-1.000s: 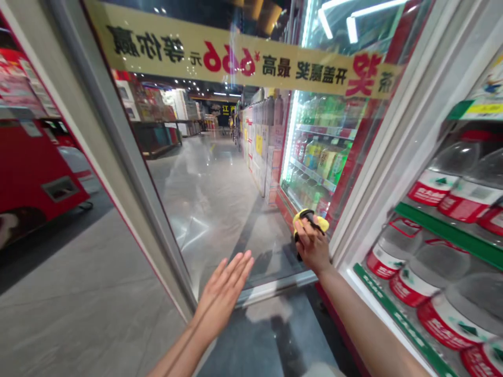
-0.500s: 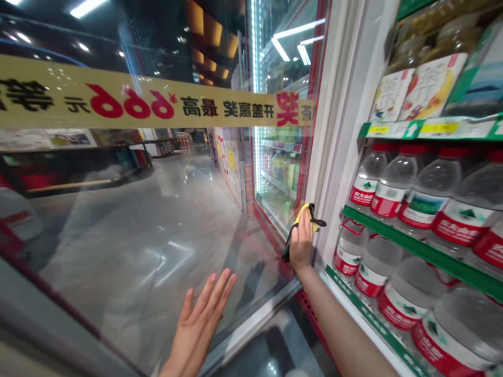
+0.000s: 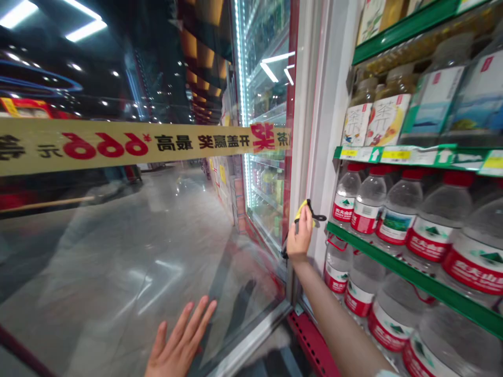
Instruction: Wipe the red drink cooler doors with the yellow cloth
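Observation:
My right hand point(image 3: 299, 235) is closed on a yellow and black cloth point(image 3: 301, 212) with a black loop. It presses the cloth against the right edge of a large glass door point(image 3: 184, 225), beside the white frame. At the bottom of the view, my left hand point(image 3: 183, 340) is spread with its fingers apart, palm toward the glass and holding nothing. Whether that palm touches the pane I cannot tell. Across the door, above both hands, runs a yellow strip point(image 3: 173, 142) with red and black lettering seen in reverse.
On the right, green-edged shelves point(image 3: 393, 262) carry large water bottles point(image 3: 408, 199) with red caps and bottled teas point(image 3: 387, 118). A white door frame point(image 3: 314, 131) stands between shelves and glass. Below is a perforated red panel point(image 3: 314, 345). Beyond the pane lie a grey floor and a lit cooler point(image 3: 267, 167).
My right hand has slid the cloth upward along the glass edge. The view has tilted up and turned right, so the left hand appears lower and further left, still spread.

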Action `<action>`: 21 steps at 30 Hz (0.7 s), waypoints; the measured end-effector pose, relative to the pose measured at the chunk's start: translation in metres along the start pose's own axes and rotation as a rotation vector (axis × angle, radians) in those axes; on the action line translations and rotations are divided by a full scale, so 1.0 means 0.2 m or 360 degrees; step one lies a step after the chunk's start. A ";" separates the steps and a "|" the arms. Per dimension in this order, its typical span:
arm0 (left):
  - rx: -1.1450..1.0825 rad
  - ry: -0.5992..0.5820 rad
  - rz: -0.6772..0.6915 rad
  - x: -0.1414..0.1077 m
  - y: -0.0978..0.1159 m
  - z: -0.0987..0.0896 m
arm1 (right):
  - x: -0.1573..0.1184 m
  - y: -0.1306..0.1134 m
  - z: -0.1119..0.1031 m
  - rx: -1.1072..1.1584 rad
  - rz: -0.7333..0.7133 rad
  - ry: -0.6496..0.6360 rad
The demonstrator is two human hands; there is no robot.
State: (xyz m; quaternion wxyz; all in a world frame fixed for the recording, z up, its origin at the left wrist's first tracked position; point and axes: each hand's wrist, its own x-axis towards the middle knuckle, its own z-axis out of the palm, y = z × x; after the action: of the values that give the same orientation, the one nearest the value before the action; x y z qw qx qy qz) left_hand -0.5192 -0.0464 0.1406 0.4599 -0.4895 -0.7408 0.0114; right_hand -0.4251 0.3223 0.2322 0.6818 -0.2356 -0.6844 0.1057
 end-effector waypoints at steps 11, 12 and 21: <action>0.0107 -0.0026 0.0015 0.00 -0.03 0.04 | -0.25 -0.03 0.03 -0.0084 -0.0297 -0.0136; 0.0130 -0.0023 0.0026 0.01 -0.04 0.05 | -0.29 -0.05 0.03 -0.0052 -0.0313 -0.0183; 0.0113 -0.0072 0.0189 0.06 -0.13 0.06 | -0.27 -0.68 0.15 0.0025 -0.0620 -0.0276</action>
State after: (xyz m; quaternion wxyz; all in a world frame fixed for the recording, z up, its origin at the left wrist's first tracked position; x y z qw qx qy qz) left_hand -0.5477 -0.0462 0.1539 0.4586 -0.5155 -0.7198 0.0759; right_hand -0.4814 0.1835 0.2462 0.6297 -0.0834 -0.7724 -0.0028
